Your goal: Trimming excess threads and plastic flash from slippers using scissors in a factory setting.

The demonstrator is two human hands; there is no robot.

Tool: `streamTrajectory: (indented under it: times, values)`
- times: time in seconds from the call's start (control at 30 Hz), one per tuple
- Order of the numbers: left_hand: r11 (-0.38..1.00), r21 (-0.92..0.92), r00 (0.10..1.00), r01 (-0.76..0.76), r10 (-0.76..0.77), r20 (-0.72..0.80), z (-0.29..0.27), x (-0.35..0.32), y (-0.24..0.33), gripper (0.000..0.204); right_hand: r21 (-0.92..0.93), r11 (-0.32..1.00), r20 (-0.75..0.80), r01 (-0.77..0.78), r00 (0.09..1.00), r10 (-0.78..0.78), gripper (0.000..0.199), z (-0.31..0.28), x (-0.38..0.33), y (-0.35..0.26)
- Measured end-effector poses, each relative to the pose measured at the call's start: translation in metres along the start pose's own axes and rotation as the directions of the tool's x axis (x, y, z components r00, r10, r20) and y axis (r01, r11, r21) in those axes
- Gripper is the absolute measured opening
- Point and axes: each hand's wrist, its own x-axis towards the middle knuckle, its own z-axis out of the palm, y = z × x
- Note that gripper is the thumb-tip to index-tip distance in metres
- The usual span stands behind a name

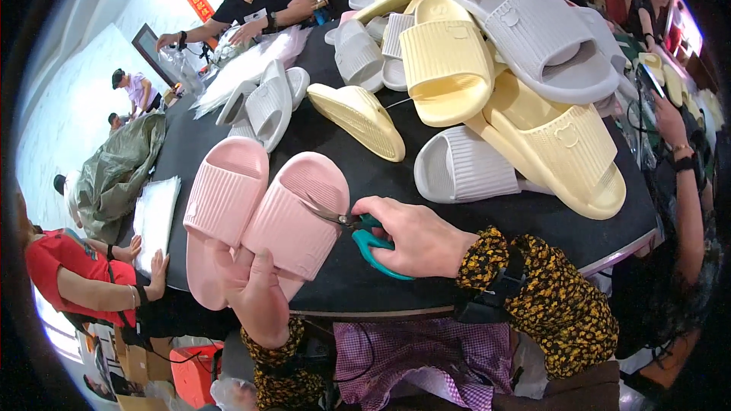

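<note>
A pair of pink slide slippers [293, 213] stands side by side above the near edge of the black table. My left hand [255, 293] grips them from below near their heel ends, fingers partly hidden behind the soles. In my right hand [422, 240] is a pair of scissors [373, 250] with teal handles. The scissors' blades are parted and lie over the ribbed strap of the right-hand pink slipper. Whether the blades touch the strap, I cannot tell. Closest to my right hand, a grey slipper [468, 167] rests on its side on the table.
Yellow slippers [445, 61] and grey slippers [552, 38] are heaped at the far right of the black table [365, 266]. Clear plastic bags [255, 61] lie at the far left, by a person in black. A person in red [84, 266] touches white sheets [156, 217] on the left.
</note>
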Motion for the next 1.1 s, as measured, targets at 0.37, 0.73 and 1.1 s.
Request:
streamTrajectory:
  times: [0.37, 0.73, 1.1]
  values:
    - [0.984, 0.175, 0.997, 0.044, -0.055, 0.061, 0.011, -0.010, 0.007, 0.061, -0.033, 0.995, -0.115, 0.096, 0.988, -0.099, 0.038, 0.006, 0.002, 0.002]
    - [0.834, 0.552, 0.979, 0.005, -0.118, 0.169, 0.002, -0.020, 0.015, 0.055, 0.019, 0.988, -0.236, 0.153, 0.961, -0.144, 0.043, -0.006, -0.001, -0.012]
    - [0.899, 0.421, 0.974, 0.118, -0.188, 0.130, 0.005, -0.020, 0.024, 0.035, 0.143, 0.972, -0.443, 0.184, 0.891, -0.104, 0.039, -0.012, -0.004, -0.005]
